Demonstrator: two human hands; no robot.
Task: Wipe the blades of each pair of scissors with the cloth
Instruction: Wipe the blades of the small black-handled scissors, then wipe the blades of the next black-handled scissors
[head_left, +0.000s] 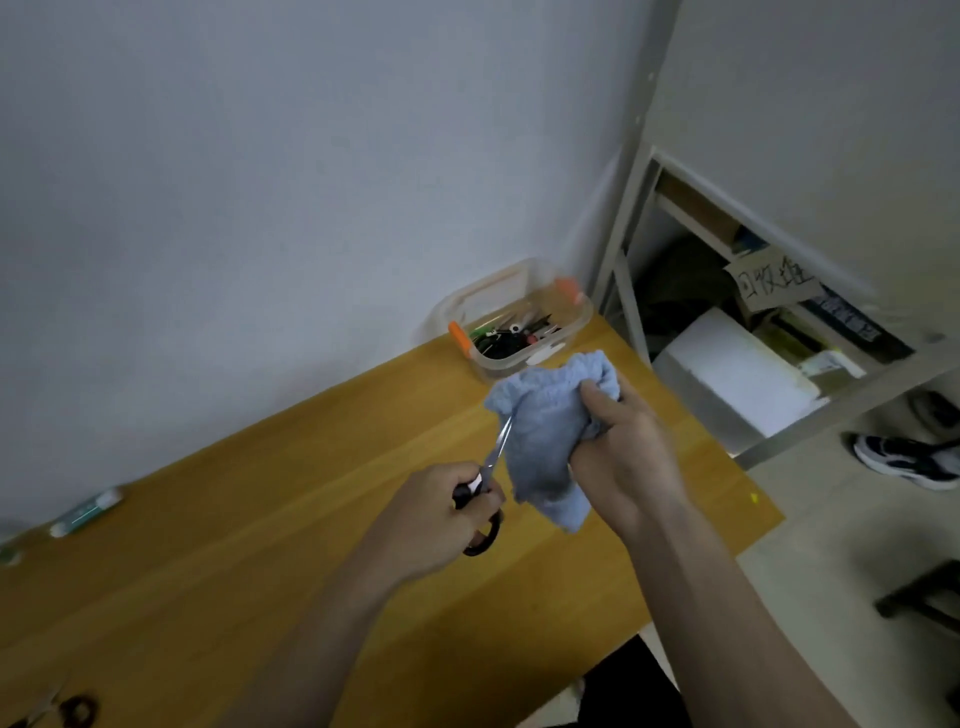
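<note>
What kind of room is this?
Probably a workroom or storeroom: a wooden table, a clear plastic box of small tools, and a metal shelf rack holding boxes and a handwritten label.

A cardboard sign (772, 282) is hanging on the shelf (675, 171), up and to the right of the fingers (602, 402) holding the cloth (540, 441). Black hand-written Chinese signs are showing on it, looking like "回收". The last ones are too blurry to read.

I count two pairs of scissors: one (488, 483) in my left hand (441, 512), a second pair (62, 709) lying on the bench (260, 519) far left of the cloth. One blue cloth (545, 447), gripped by my right hand (621, 447). One clear box (511, 319) just beyond the cloth. One tube (85, 512) well left of it. One shoe (909, 460) to its right.
</note>
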